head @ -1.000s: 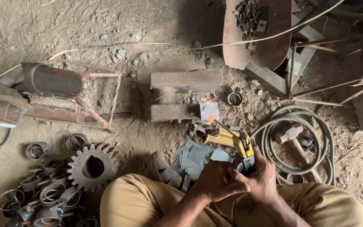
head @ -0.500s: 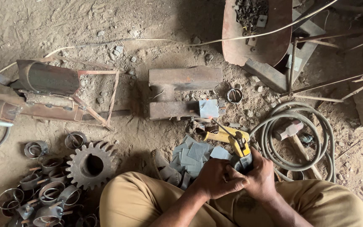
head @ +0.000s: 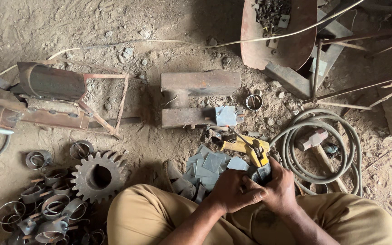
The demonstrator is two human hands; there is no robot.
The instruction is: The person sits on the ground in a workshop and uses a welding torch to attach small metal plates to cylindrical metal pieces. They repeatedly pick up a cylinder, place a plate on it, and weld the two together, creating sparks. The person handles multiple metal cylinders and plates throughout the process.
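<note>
Sitting cross-legged in tan trousers (head: 150,218) at six o'clock, with both hands brought together just above the lap. Left hand (head: 234,190) closed in a fist, fingers curled around something too hidden to tell, pressed against the right. Right hand (head: 280,190) wrapped around the dark handle end of a yellow-bodied tool (head: 250,149), which angles up toward eleven o'clock, a thin rod jutting from its far end. Lying just beyond the knuckles, toward ten o'clock of the hands, a loose heap of small grey metal squares (head: 209,165), overlapping on the dirt. Resting at eight o'clock of the scene, a rusty toothed gear (head: 98,177), flat on the ground, with a cluster of metal ring clamps (head: 51,204) beside it. Coiled at three o'clock of the hands, a grey hose (head: 323,145), looped around a hammer (head: 314,140). Standing further out, near centre, a rusted steel anvil block (head: 200,97) with one grey square (head: 226,115) on its lower flange. Leaning at one o'clock, far off, a rusty pan (head: 255,45) holding dark scrap pieces.
</note>
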